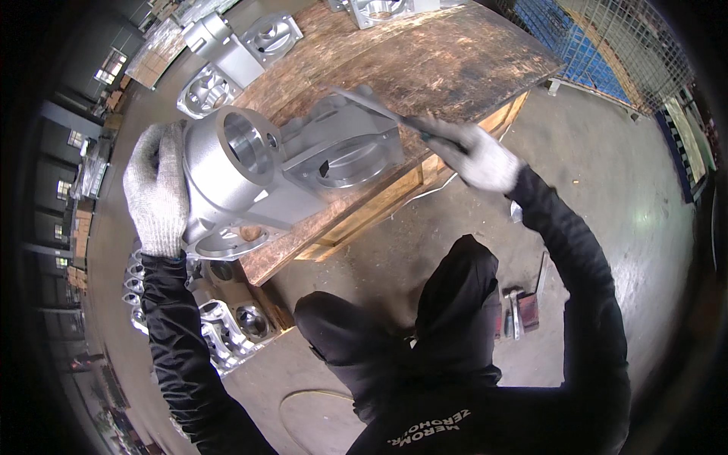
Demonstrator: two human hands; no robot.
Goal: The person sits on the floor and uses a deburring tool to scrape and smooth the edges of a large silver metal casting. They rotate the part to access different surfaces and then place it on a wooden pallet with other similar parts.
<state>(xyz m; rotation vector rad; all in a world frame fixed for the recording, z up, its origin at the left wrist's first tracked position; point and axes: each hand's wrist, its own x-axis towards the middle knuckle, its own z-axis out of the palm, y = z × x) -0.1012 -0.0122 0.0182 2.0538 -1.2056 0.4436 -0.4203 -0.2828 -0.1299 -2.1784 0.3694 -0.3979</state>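
Note:
A large silver-grey metal casting [227, 163] with a round bored end and a flanged opening lies on the wooden bench top, close to its near left edge. My left hand [157, 189], in a pale knit glove, grips the casting's rounded left end. In my right hand [485, 159], gloved the same way, is a flat file [370, 105], held by its dark handle. The file's blade points left and lies across or just above the casting's far right edge; whether it touches, I cannot tell. Slight blur softens the right hand.
More castings [227, 61] stand at the bench's far left, with another [379, 11] at its far edge. Several castings [227, 334] are stacked low at left. A wire cage [599, 53] stands at far right. Tools [519, 312] lie on the floor by my right leg.

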